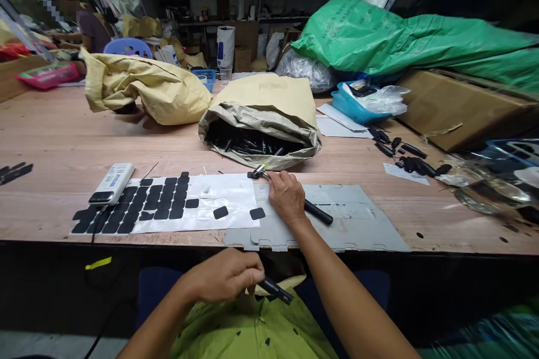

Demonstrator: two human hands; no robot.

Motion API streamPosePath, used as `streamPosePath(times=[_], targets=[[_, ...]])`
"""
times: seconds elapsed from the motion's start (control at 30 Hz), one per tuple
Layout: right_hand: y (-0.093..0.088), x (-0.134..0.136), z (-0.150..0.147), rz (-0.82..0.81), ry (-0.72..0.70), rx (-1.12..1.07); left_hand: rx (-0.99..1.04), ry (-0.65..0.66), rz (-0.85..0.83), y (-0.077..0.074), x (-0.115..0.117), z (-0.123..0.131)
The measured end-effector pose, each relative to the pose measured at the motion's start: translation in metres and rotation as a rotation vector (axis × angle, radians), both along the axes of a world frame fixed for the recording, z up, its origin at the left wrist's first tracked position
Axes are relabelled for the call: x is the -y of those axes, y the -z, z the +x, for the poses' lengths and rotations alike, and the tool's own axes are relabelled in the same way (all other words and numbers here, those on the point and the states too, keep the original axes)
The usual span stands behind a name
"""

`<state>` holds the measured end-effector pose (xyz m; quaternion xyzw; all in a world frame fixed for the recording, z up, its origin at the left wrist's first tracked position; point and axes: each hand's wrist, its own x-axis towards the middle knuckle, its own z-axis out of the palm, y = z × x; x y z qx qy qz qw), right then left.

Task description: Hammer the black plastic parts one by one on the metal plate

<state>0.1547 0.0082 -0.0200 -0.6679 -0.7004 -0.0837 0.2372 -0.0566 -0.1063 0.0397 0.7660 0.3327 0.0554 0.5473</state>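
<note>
My right hand (pixel 288 196) is closed around a small hammer lying over the grey mat (pixel 357 213). The hammer's metal head (pixel 259 170) shows beyond my fingers, and its black grip (pixel 319 212) sticks out behind the hand, whose palm hides the middle. In front of the table edge, above the green cloth on my lap (pixel 252 331), my left hand (pixel 229 276) is closed on a black tube-shaped piece (pixel 277 291) that points down to the right. White backing sheets (pixel 236 185) carrying rows of black stickers (pixel 162 202) lie left of the mat.
A yellow woven sack (pixel 269 92) lies open toward me with black pieces inside. Another yellow sack (pixel 147 87) is behind left. A white device (pixel 113 182) rests on the stickers. Loose black parts (pixel 415 165), a blue basket (pixel 357 106) and a cardboard box (pixel 463 109) stand right.
</note>
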Motion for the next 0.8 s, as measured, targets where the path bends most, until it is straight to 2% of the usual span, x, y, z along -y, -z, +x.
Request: streamPosePath(times=[0.07, 0.13, 0.2, 0.27, 0.3, 0.37, 0.43, 0.5, 0.57, 0.6, 0.63, 0.73, 0.77, 0.8], targets=[[0.000, 0.000, 0.000, -0.001, -0.001, 0.000, -0.190, -0.005, 0.128, 0.022, 0.011, 0.005], [0.000, 0.000, 0.000, -0.001, -0.008, -0.001, -0.368, -0.087, 0.199, 0.051, 0.016, 0.009], [-0.001, 0.000, 0.000, 0.001, -0.012, -0.001, -0.510, -0.163, 0.151, 0.077, 0.018, 0.009], [-0.001, 0.000, 0.000, 0.001, -0.008, 0.000, -0.579, -0.188, 0.092, 0.090, 0.019, 0.008], [-0.001, 0.000, 0.000, 0.000, -0.006, 0.001, -0.575, -0.173, 0.083, 0.089, 0.018, 0.008], [0.000, 0.000, 0.000, -0.002, -0.002, 0.004, -0.495, -0.097, 0.102, 0.075, 0.016, 0.010], [0.000, 0.000, 0.000, 0.003, -0.003, 0.008, -0.340, 0.033, 0.089, 0.047, 0.008, 0.013], [0.001, 0.000, 0.000, 0.016, -0.005, 0.014, -0.128, 0.154, 0.025, 0.018, -0.010, 0.018], [0.002, 0.000, 0.000, 0.029, -0.006, 0.020, 0.071, 0.146, -0.022, -0.003, -0.040, 0.023], [0.002, 0.000, 0.000, 0.032, -0.006, 0.023, 0.130, 0.073, -0.013, -0.008, -0.060, 0.025], [0.002, 0.000, 0.000, 0.032, -0.006, 0.024, 0.153, -0.060, 0.025, -0.011, -0.082, 0.026], [0.002, 0.000, 0.000, 0.022, -0.005, 0.023, 0.082, -0.691, 0.319, -0.004, -0.153, 0.027], [0.002, -0.001, 0.000, 0.020, -0.004, 0.021, 0.026, -0.871, 0.404, 0.000, -0.175, 0.027], [0.002, -0.001, 0.000, 0.018, -0.005, 0.018, -0.042, -0.981, 0.468, 0.003, -0.195, 0.027]])
